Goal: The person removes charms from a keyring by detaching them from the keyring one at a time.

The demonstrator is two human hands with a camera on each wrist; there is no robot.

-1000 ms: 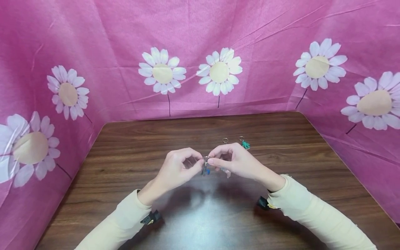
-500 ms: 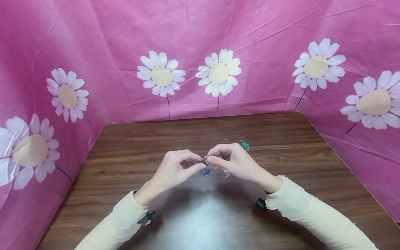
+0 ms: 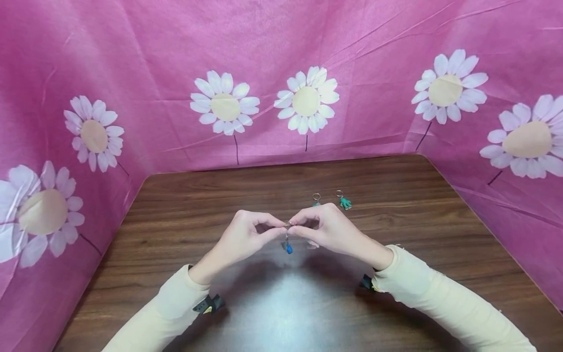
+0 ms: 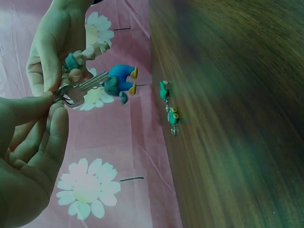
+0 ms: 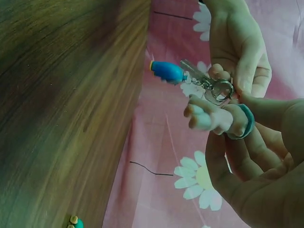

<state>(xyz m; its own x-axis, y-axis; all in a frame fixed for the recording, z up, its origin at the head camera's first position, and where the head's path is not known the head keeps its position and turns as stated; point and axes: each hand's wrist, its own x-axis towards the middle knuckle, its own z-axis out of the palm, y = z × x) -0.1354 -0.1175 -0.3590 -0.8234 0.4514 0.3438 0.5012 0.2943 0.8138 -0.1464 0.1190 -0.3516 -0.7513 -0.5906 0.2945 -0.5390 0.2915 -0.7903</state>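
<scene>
Watching the head view, I see the left hand and right hand pinching a silver metal ring between them, a blue figurine charm hanging below. Left wrist: a silver key, indistinct overhead, slants bladewise tableward. Right wrist: a pale, teal-banded figurine dangles clearly.

Shone bright in the head view, glared white off the worktop at bottom centre, cast soft shadows either side. Looked dimmer, greenish and softer in both wrist views.
</scene>
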